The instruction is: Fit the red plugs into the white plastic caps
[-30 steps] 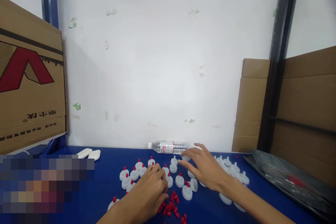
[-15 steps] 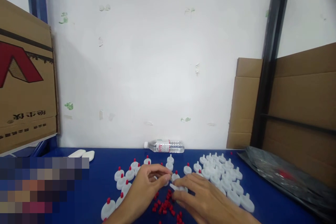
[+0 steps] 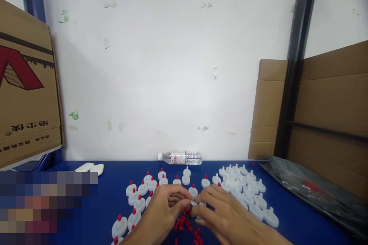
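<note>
My right hand is closed round a white nozzle cap, its narrow spout pointing left. My left hand pinches thumb and forefinger together at the tip of that spout. Whatever sits between those fingertips is hidden. Just below both hands lies a loose heap of small red tip caps. Several white nozzle caps with red tips, such as this capped one, stand in a spread to the left. Toward the right is a crowded group of white nozzle caps with bare spouts.
A clear plastic bottle lies against the wall at the back of the blue table. Two white rounded objects rest at the back left. A dark plastic bag covers the right edge. Cardboard boxes stand at either side.
My left hand's pinched fingertips have moved slightly down and right onto the spout's tip. The right hand still holds the white nozzle cap. The camera view has shifted slightly.
</note>
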A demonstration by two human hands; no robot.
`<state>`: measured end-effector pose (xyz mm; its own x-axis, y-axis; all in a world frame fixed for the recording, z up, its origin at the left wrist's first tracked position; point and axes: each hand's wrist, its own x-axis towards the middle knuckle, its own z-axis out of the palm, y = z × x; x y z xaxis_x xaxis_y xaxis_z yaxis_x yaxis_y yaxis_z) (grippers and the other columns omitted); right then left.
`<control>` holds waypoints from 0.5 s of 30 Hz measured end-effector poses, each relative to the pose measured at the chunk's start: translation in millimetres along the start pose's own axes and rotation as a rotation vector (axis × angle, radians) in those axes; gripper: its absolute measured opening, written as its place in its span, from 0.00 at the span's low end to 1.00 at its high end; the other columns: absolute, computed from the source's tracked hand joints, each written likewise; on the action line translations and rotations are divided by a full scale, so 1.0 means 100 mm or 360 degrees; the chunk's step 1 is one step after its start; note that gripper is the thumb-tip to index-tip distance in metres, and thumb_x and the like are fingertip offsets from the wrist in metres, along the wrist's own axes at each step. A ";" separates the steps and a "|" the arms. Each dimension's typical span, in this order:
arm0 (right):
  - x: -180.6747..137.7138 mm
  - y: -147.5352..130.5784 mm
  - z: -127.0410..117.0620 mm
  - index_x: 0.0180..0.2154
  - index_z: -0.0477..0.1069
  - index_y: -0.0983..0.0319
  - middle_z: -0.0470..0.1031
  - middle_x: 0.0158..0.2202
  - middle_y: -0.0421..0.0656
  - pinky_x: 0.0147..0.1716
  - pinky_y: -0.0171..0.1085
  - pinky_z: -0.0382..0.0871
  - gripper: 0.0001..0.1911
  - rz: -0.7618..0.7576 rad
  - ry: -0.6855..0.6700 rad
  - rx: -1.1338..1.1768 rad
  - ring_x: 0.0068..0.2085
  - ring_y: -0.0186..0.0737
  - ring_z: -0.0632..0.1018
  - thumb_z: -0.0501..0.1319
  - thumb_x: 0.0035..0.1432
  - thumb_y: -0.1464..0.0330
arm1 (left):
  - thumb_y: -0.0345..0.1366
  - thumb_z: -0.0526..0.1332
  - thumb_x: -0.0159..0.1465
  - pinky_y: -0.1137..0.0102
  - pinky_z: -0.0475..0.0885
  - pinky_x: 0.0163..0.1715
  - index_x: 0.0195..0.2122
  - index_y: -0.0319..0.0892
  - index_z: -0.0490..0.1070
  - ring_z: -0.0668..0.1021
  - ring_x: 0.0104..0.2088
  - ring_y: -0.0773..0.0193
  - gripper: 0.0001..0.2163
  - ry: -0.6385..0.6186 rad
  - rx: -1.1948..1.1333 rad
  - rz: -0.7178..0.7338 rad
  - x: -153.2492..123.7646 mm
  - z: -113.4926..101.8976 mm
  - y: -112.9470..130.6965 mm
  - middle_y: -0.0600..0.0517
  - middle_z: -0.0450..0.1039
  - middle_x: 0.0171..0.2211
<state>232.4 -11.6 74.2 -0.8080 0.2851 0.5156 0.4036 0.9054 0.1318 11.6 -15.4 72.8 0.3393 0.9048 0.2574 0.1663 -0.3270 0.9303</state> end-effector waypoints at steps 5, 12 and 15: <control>-0.03 0.05 0.03 0.49 0.68 0.60 0.76 0.45 0.46 0.42 0.42 0.69 0.09 -0.0041 0.0032 -0.0041 0.42 0.43 0.75 0.55 0.69 0.74 | 0.38 0.66 0.63 0.70 0.71 0.35 0.35 0.42 0.82 0.82 0.34 0.59 0.07 0.0011 0.0234 -0.0017 0.02 -0.04 -0.03 0.51 0.83 0.32; -0.03 0.04 0.02 0.48 0.69 0.62 0.76 0.44 0.47 0.44 0.42 0.71 0.11 -0.0113 0.0045 -0.0054 0.43 0.44 0.74 0.54 0.69 0.76 | 0.41 0.48 0.76 0.71 0.63 0.34 0.35 0.44 0.72 0.74 0.32 0.63 0.17 -0.0109 0.1026 0.0369 -0.03 -0.04 -0.18 0.53 0.76 0.33; 0.00 0.02 0.01 0.48 0.71 0.63 0.76 0.44 0.47 0.45 0.41 0.72 0.10 -0.0147 0.0101 -0.0084 0.43 0.43 0.74 0.53 0.70 0.76 | 0.43 0.44 0.77 0.71 0.61 0.31 0.31 0.44 0.67 0.71 0.29 0.64 0.20 -0.0168 0.1016 0.0386 -0.06 -0.02 -0.14 0.54 0.72 0.29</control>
<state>232.9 -10.0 73.5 -0.8147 0.1795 0.5514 0.3523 0.9085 0.2249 5.2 -15.4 58.8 0.5186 0.7651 0.3817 0.5760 -0.6425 0.5054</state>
